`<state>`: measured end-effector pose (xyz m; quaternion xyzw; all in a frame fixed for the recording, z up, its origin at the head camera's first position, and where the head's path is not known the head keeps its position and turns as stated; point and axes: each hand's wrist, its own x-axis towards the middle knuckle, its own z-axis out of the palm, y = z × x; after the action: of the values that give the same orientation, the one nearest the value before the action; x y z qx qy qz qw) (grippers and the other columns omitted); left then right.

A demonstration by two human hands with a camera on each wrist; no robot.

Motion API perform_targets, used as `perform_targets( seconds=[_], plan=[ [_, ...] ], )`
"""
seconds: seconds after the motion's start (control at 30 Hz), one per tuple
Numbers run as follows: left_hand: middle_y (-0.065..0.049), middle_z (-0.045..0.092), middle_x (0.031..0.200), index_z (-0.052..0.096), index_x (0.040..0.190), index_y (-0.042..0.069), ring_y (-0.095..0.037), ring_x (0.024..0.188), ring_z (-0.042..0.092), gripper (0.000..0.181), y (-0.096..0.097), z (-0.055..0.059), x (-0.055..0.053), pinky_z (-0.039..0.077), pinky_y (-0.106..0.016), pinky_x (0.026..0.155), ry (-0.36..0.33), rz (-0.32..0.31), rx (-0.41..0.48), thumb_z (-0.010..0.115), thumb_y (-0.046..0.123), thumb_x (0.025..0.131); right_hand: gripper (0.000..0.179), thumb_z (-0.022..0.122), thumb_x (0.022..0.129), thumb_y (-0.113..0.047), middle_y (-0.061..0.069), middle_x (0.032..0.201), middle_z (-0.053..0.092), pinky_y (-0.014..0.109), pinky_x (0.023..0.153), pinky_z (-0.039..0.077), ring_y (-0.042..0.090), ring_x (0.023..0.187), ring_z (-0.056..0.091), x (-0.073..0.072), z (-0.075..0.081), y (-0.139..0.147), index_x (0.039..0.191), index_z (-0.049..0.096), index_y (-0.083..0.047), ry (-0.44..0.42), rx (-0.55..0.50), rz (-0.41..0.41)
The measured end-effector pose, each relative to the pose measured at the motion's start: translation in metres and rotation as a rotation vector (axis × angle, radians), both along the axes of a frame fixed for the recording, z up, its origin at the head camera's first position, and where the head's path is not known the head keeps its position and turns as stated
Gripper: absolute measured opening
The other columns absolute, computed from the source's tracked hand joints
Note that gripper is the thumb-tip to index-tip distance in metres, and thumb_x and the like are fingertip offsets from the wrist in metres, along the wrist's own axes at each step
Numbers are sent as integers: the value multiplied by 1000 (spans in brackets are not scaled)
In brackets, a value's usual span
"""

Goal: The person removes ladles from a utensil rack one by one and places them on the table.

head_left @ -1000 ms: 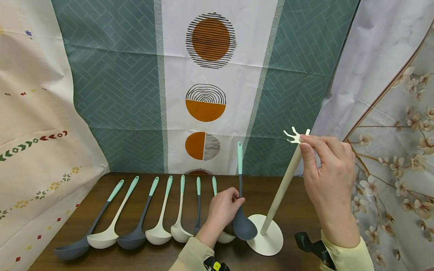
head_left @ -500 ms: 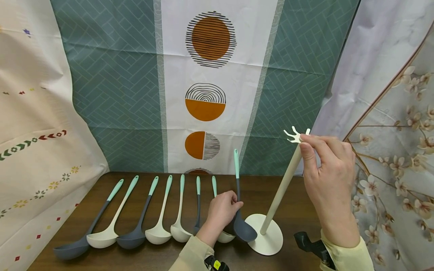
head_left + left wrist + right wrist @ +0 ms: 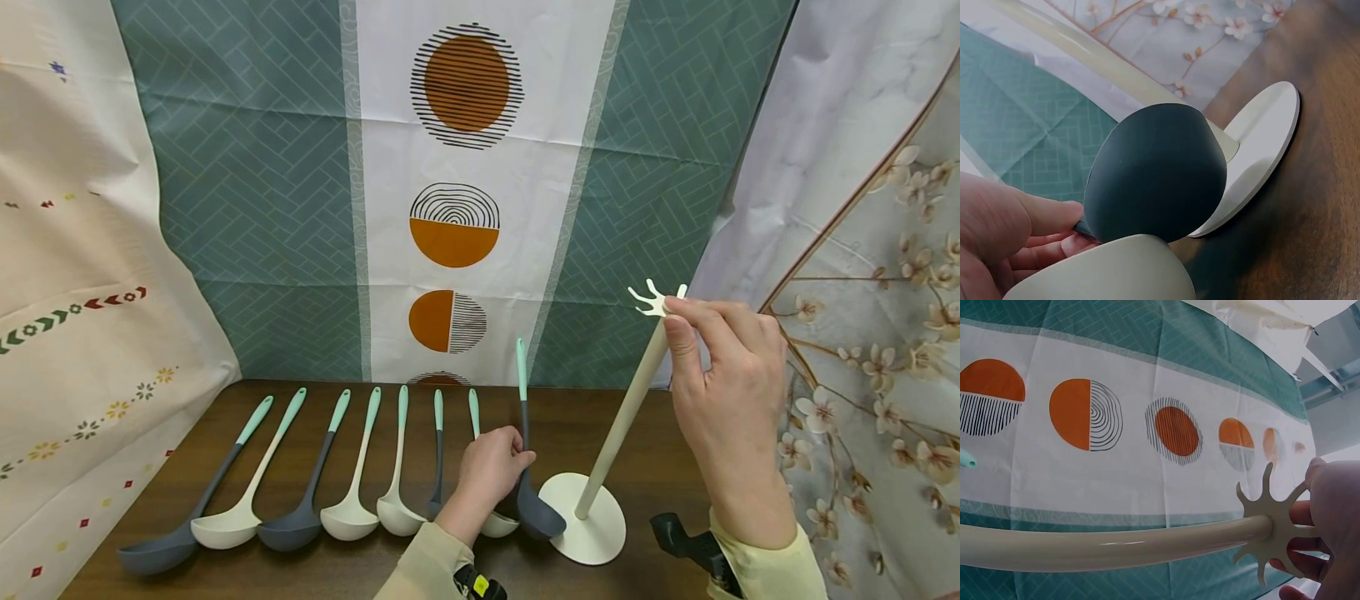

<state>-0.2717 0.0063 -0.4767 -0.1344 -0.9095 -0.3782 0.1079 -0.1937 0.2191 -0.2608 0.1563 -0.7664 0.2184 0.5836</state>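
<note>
In the head view my left hand (image 3: 489,467) pinches the lower shaft of a dark grey ladle (image 3: 540,510) with a mint handle. This ladle stands nearly upright, its bowl overlapping the edge of the stand's round cream base (image 3: 604,543). The left wrist view shows the dark bowl (image 3: 1157,169) close up, with a cream ladle bowl (image 3: 1113,272) in front of it. My right hand (image 3: 727,375) grips the hooked top (image 3: 651,302) of the cream stand (image 3: 624,421). From the right wrist, its fingers (image 3: 1300,512) sit among the curved hooks (image 3: 1267,481).
Left of the stand, several grey and cream ladles (image 3: 352,517) with mint handles lie in a row on the brown wooden table (image 3: 420,575). A cream ladle (image 3: 498,525) is partly hidden behind my left hand. Patterned cloths (image 3: 255,167) hang at the back and sides.
My left hand has shifted slightly left and down, lowering the dark grey ladle; its handle tip is lower and farther left. The right hand and stand have stayed put.
</note>
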Motion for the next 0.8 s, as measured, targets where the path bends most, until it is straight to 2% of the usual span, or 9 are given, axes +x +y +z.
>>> perform_targets(
  seconds=[0.2, 0.43, 0.8],
  plan=[
    [7, 65, 69, 69, 80, 14, -10, 59, 55, 24, 1, -1, 1, 44, -31, 57, 7, 6, -48, 89, 17, 95, 59, 54, 112, -59, 19, 112, 74, 48, 89, 35, 49, 98, 55, 0, 0, 1, 122, 84, -9, -3, -1, 2],
    [7, 59, 62, 68, 73, 15, -10, 54, 51, 30, 0, -2, 2, 41, -31, 51, 10, 26, -140, 89, 20, 94, 58, 55, 112, -58, 18, 113, 74, 45, 90, 35, 48, 97, 55, 1, 0, 0, 122, 84, -9, -5, -1, 4],
    [7, 53, 57, 65, 66, 16, -12, 50, 48, 38, 0, -3, 2, 38, -30, 49, -19, 27, -201, 87, 22, 96, 58, 55, 112, -58, 18, 114, 74, 50, 89, 36, 49, 99, 55, 1, 0, 1, 123, 84, -9, -11, -5, 0]
  ],
)
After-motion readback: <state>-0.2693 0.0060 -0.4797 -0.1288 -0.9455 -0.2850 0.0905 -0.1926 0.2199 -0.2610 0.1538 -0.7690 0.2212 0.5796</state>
